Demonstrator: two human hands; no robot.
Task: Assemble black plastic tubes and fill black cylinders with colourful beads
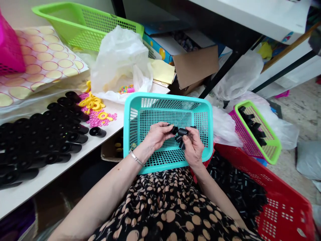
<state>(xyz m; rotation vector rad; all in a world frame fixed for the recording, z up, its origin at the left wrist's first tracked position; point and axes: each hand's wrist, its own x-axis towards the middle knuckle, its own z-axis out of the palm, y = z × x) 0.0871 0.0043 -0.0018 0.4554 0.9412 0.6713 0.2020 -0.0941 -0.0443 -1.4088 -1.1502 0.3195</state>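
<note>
One black tube pinched in left hand, several more tubes gripped in right hand, teal basket beneath both hands

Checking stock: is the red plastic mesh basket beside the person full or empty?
Partly full: the red plastic mesh basket holds a heap of small black plastic tubes at the person's end; its far end shows bare mesh.

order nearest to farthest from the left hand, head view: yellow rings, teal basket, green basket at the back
1. teal basket, right under the left hand, which holds a black tube
2. yellow rings, off to the left
3. green basket, far back left
</note>
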